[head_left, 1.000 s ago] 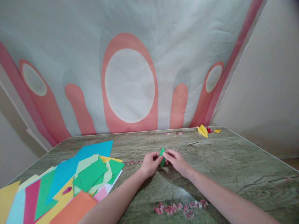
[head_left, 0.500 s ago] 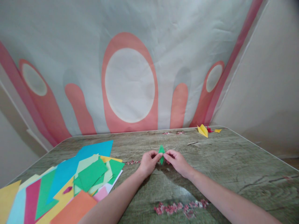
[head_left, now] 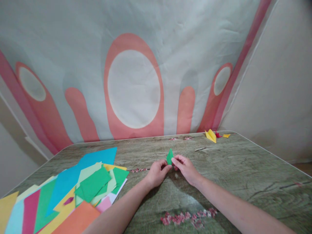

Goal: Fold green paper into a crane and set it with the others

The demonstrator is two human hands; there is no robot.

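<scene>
A small piece of folded green paper [head_left: 170, 157], narrow and pointed at the top, stands upright between my two hands above the table. My right hand [head_left: 186, 168] pinches its right side between thumb and fingers. At its lower left edge, my left hand [head_left: 157, 174] has thumb and fingers closed on the paper's bottom end. The exact folds are too small to make out, and part of the lower end is hidden by my fingertips.
Overlapping coloured paper sheets [head_left: 63, 185] cover the table's left side, with a small magenta paper piece [head_left: 68, 201] on top. A yellow folded paper [head_left: 210, 136], a red paper piece [head_left: 217, 134] and a smaller yellow piece [head_left: 226, 136] lie at the far right edge. A printed backdrop [head_left: 170, 65] stands behind.
The green paper has tilted and risen slightly, showing a broader face. My left fingers have slid down to its lower end, while the right hand keeps its pinch.
</scene>
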